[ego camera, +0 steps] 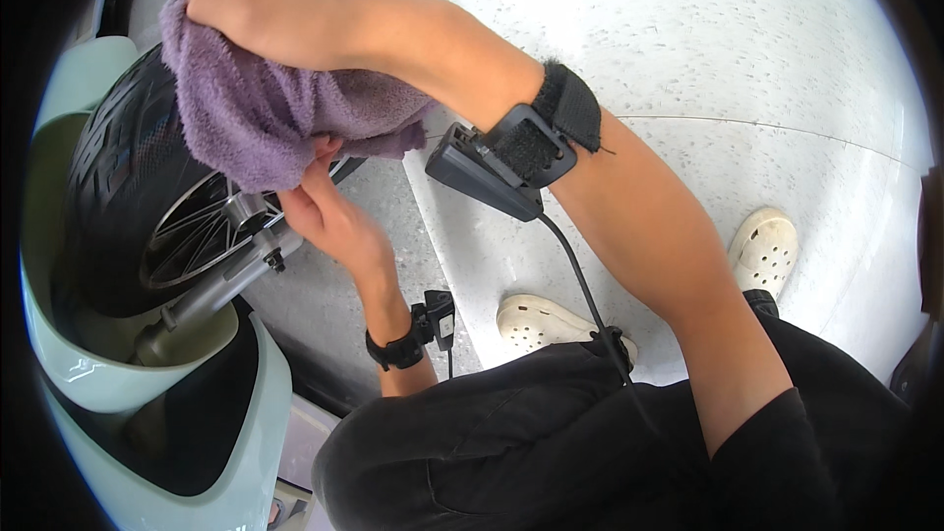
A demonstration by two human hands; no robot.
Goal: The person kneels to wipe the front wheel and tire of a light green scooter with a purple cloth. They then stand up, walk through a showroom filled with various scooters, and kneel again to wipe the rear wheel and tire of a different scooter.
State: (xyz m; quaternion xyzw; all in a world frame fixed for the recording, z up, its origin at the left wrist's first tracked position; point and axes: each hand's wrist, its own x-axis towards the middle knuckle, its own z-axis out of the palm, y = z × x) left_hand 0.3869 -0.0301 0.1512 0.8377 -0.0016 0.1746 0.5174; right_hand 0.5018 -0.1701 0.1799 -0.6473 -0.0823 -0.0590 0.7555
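Observation:
A purple terry cloth [258,110] is draped over the upper right of a black treaded tyre [118,184] on a spoked wheel. My right hand [273,7] grips the cloth's top edge, its fingertips partly hidden in the folds. Lower down, my left hand [324,214] holds the cloth's lower edge between its fingers, some of them tucked beneath it. Close to that hand are the metal wheel hub [247,210] and a silver fork leg [214,280]. The wheel sits inside a mint-green scooter fender [110,387].
Below the fender is a mint-green body panel [269,398] with a black inset. Each wrist bears a strapped black device with a cable. My cream clogs [546,321] stand on the pale speckled floor [664,51], near a grey floor section [369,236]. My dark-clothed knee is at the bottom.

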